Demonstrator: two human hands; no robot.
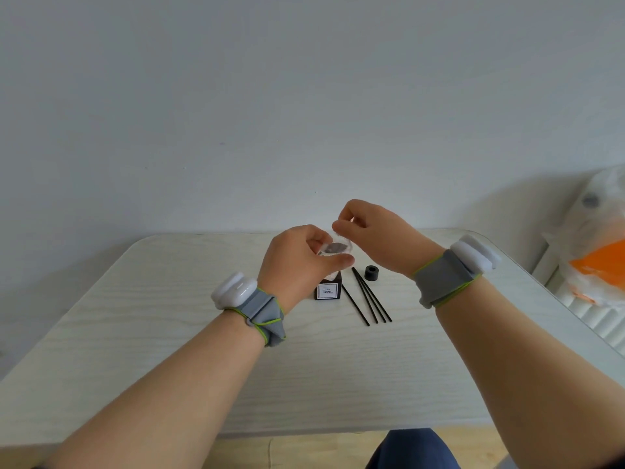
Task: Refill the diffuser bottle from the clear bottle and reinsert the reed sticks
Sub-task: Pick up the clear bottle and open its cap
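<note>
My left hand (297,262) grips a small clear bottle (338,248), held above the table with its base turned toward me. My right hand (368,228) pinches the bottle's far end with curled fingers; that end is hidden behind the fingers. Just below stands the dark square diffuser bottle (327,290) with a white label, partly covered by my left hand. Several black reed sticks (370,301) lie flat on the table to its right. A small black cap (371,273) stands beyond the sticks.
The pale wood-grain table (169,333) has a rounded far edge against a white wall. A white and orange plastic bag (595,252) rests on a white radiator at the right. A blue trouser leg (416,448) shows below the near edge.
</note>
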